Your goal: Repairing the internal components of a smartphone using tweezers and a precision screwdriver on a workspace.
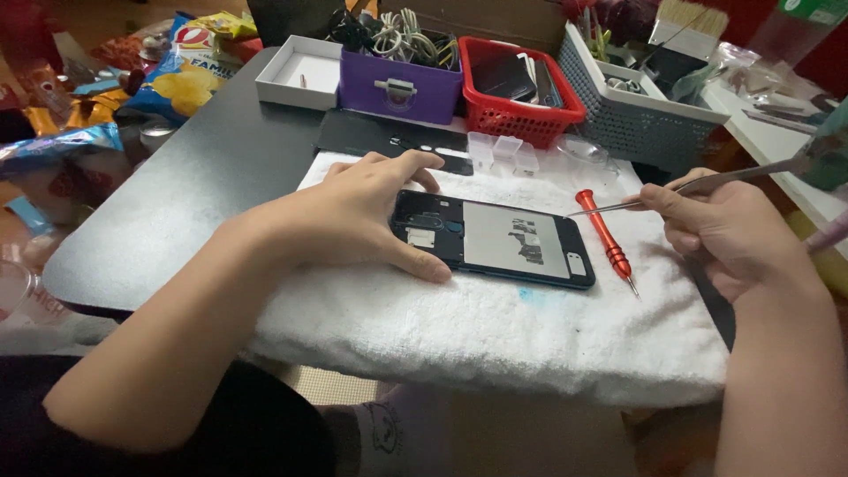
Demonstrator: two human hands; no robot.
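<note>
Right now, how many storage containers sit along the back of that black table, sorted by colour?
White open cardboard box: 1
Purple plastic bin full of cables: 1
Red plastic mesh basket: 1
Grey-and-white slotted plastic basket: 1
Small clear plastic trays: 3, touching in a cluster
Total: 7

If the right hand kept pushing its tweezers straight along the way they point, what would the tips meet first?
Most likely the upper right edge of the opened black smartphone, which the left hand steadies. The right hand aims the metal tweezers leftward at it, though the tips' height is unclear.
</note>
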